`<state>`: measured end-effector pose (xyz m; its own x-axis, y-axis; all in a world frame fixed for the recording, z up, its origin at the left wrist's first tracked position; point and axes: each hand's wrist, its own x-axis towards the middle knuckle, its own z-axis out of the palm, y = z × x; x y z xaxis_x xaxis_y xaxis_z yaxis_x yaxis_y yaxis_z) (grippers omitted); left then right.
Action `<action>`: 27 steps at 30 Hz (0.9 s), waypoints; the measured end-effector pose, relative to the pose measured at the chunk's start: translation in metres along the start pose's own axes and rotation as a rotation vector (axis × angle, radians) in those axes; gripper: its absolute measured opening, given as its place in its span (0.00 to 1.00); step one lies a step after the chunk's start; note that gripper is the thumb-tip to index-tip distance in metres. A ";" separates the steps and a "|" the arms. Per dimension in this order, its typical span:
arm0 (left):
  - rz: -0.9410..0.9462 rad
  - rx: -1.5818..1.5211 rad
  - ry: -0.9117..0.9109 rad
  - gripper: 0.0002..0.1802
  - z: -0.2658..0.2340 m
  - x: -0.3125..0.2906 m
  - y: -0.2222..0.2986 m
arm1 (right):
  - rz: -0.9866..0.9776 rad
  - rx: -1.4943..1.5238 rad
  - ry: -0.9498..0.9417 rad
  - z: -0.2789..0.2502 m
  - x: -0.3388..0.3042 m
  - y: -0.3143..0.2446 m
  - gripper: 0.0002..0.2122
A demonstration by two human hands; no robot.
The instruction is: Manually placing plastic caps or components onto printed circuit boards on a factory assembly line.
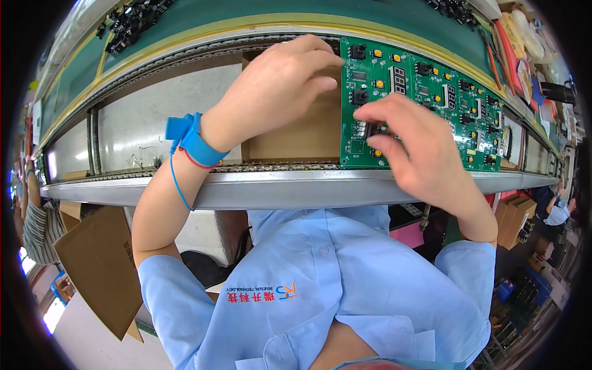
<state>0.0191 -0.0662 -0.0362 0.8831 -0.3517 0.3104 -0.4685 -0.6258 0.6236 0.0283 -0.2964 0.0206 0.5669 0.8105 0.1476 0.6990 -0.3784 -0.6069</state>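
A large green circuit board [350, 139] lies across the rails in front of me. It carries several yellow push buttons, black components and digit displays [398, 80]. My right hand [425, 148] is over the board's near-left part, thumb and index finger closed around a small black component [370, 130] at the board's surface. Whether that part is seated in the board cannot be made out. My left hand [280, 83] is at the board's left edge with curved fingers and a gap between thumb and index finger; nothing shows between them. A blue wrist strap [200, 135] with a thin cord is on my left wrist.
Chain rails [277, 167] run along both sides of the line, with a metal ledge [296, 190] nearest me. Brown cardboard [290, 139] shows between the rails. Black parts [139, 24] are piled on the green bench beyond. A cardboard box [102, 265] stands at lower left; other people work at both sides.
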 end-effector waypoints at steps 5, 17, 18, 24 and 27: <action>-0.127 -0.015 0.016 0.15 -0.010 -0.005 -0.006 | -0.061 -0.185 -0.046 0.018 -0.013 -0.001 0.20; -0.022 0.055 0.050 0.15 -0.006 -0.013 -0.012 | -0.144 -0.338 -0.184 0.013 -0.004 -0.009 0.22; -0.022 0.054 0.051 0.15 -0.006 -0.013 -0.012 | -0.144 -0.339 -0.185 0.014 -0.004 -0.009 0.22; 0.005 0.066 0.048 0.15 -0.007 -0.014 -0.012 | -0.154 -0.475 -0.148 0.020 -0.004 -0.009 0.18; 0.008 0.076 0.058 0.16 -0.009 -0.013 -0.012 | -0.248 -0.417 0.016 0.016 0.001 -0.007 0.16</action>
<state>0.0134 -0.0482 -0.0414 0.8781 -0.3179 0.3576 -0.4745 -0.6747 0.5653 0.0175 -0.2856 0.0124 0.3655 0.8932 0.2620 0.9271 -0.3243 -0.1878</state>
